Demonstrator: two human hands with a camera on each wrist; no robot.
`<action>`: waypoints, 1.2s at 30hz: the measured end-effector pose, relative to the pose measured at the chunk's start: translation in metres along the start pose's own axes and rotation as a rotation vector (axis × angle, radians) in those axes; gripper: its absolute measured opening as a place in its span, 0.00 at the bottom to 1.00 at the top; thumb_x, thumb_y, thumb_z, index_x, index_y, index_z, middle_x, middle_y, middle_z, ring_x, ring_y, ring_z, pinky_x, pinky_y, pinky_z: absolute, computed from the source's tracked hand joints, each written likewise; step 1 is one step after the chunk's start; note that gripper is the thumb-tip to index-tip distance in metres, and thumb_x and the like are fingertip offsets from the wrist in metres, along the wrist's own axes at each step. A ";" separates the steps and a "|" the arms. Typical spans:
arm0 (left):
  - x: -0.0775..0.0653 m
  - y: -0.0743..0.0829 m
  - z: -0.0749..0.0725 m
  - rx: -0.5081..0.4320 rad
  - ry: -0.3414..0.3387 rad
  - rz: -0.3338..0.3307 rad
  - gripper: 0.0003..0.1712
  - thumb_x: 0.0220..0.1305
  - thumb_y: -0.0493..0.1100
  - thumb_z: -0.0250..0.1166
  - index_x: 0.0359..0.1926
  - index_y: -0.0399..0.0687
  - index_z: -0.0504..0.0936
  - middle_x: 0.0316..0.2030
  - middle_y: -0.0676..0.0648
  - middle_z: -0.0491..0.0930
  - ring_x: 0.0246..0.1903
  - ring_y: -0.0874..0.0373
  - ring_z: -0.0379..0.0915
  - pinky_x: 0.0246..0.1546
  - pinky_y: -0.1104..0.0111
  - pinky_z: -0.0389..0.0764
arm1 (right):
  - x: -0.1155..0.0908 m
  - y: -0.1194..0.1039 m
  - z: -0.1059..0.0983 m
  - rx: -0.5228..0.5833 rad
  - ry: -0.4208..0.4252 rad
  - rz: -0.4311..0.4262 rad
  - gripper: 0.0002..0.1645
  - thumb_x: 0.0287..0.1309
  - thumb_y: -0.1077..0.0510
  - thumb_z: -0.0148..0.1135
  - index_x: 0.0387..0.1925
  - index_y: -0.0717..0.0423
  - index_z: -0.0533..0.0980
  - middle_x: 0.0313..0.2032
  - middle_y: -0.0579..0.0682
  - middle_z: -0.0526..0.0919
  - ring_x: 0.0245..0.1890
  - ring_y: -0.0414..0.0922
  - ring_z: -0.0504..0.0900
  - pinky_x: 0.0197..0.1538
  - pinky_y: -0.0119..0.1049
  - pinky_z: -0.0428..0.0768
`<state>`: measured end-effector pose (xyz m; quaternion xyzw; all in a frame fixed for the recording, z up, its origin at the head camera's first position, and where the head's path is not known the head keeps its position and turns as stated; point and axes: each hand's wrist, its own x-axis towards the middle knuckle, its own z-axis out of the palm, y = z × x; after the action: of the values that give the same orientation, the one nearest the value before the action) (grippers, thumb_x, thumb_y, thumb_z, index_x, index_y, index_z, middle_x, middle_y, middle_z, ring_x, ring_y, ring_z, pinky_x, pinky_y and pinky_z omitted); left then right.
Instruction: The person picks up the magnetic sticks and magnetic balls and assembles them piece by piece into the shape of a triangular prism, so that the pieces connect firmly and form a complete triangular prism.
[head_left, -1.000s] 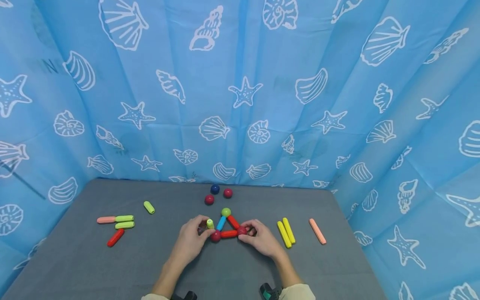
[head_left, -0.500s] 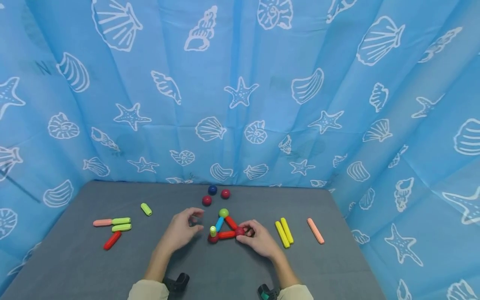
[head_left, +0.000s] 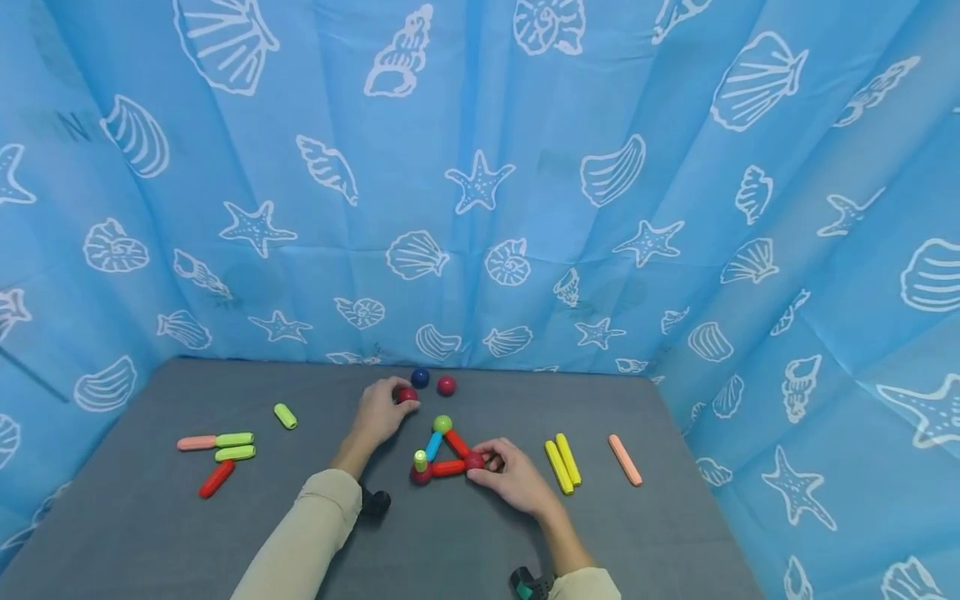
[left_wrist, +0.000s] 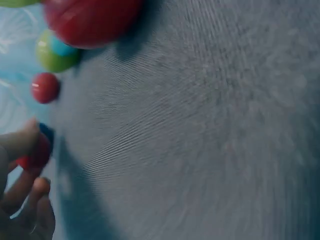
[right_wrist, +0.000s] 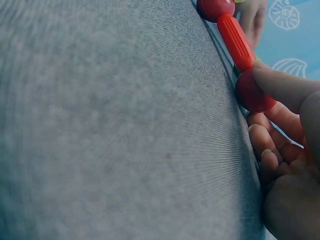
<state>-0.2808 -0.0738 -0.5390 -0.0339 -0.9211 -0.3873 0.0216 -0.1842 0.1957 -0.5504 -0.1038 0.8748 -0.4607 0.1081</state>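
Note:
At the back of the table my left hand (head_left: pixel 379 412) has its thumb and fingers around a loose red ball (head_left: pixel 407 394), also seen in the left wrist view. My right hand (head_left: pixel 513 479) pinches another red ball (right_wrist: pixel 252 92), the right corner of a flat triangle. A green ball (head_left: pixel 442 424) forms its far corner and a dark red ball (head_left: pixel 421 476) its left one. One blue stick (head_left: pixel 433 446) and two red sticks (head_left: pixel 448 468) join the corners. From the left corner ball a short yellow-green stick (head_left: pixel 420 459) stands up.
A blue ball (head_left: pixel 420 378) and a red ball (head_left: pixel 446 385) lie near the back edge. Right are two yellow sticks (head_left: pixel 558 467) and a salmon stick (head_left: pixel 625 460). Several sticks lie left, including a red stick (head_left: pixel 216 479) and a lone yellow-green stick (head_left: pixel 285 416). A blue curtain (head_left: pixel 480 250) hangs behind.
My left hand has let go at the triangle's left corner, leaving the yellow-green stick upright, and moved back to the loose red ball. My right hand keeps its hold on the right corner ball.

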 end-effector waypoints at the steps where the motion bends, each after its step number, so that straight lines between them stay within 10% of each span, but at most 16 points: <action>1: -0.003 0.003 -0.004 -0.014 0.012 0.018 0.24 0.64 0.52 0.73 0.58 0.50 0.82 0.49 0.44 0.83 0.47 0.49 0.78 0.49 0.53 0.80 | 0.000 0.000 0.001 0.002 0.001 0.002 0.24 0.61 0.44 0.71 0.54 0.50 0.80 0.46 0.48 0.79 0.39 0.40 0.75 0.41 0.29 0.74; 11: -0.077 0.059 -0.055 -0.172 0.029 0.216 0.24 0.61 0.51 0.75 0.56 0.58 0.79 0.49 0.55 0.79 0.46 0.57 0.77 0.50 0.58 0.84 | 0.003 -0.001 0.005 -0.021 0.024 -0.022 0.21 0.62 0.45 0.71 0.53 0.48 0.80 0.44 0.46 0.78 0.39 0.40 0.75 0.43 0.28 0.74; 22: -0.116 0.047 -0.023 -0.151 0.058 0.218 0.24 0.54 0.41 0.80 0.51 0.60 0.82 0.45 0.61 0.75 0.42 0.67 0.74 0.45 0.69 0.82 | 0.001 -0.001 0.003 0.005 0.023 0.007 0.21 0.62 0.44 0.71 0.52 0.47 0.81 0.44 0.46 0.78 0.40 0.40 0.76 0.44 0.29 0.75; 31: -0.116 0.033 -0.014 -0.064 -0.090 -0.134 0.32 0.55 0.52 0.79 0.57 0.51 0.76 0.47 0.49 0.79 0.37 0.59 0.72 0.38 0.65 0.78 | -0.001 -0.009 0.006 -0.017 0.033 0.003 0.22 0.60 0.47 0.73 0.51 0.53 0.80 0.42 0.49 0.80 0.37 0.40 0.75 0.39 0.28 0.74; 36: -0.115 0.026 0.001 0.010 -0.043 -0.153 0.23 0.61 0.51 0.75 0.51 0.47 0.80 0.41 0.49 0.80 0.35 0.58 0.74 0.38 0.60 0.78 | -0.006 -0.024 0.010 -0.036 -0.078 0.016 0.22 0.58 0.44 0.74 0.44 0.53 0.78 0.36 0.46 0.81 0.30 0.39 0.76 0.33 0.29 0.75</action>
<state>-0.1641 -0.0597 -0.5287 0.0282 -0.9231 -0.3826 -0.0275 -0.1735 0.1762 -0.5360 -0.1165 0.8789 -0.4396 0.1440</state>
